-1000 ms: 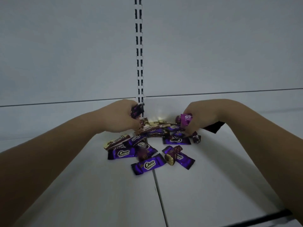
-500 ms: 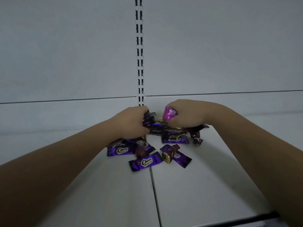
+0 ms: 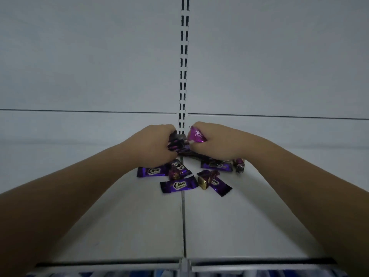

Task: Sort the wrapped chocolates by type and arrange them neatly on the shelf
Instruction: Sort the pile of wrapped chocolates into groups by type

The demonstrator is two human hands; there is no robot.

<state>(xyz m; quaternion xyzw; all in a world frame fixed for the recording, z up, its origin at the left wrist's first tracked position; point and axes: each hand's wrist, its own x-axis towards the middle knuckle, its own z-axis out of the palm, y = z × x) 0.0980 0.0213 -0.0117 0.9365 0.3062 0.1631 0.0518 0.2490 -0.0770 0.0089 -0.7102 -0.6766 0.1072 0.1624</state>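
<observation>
At back of shelf (image 3: 249,226), centre: hands close in on the chocolates.
L hand (image 3: 153,144) grips dark purple wraps (image 3: 175,143); R hand (image 3: 216,142) holds pink wrap (image 3: 196,135). Hands were apart 1 s ago, now almost touching. Cream bar at left is gone from view. Several loose pcs (image 3: 178,184) lie in front, so sorting prob. just begun.
</observation>
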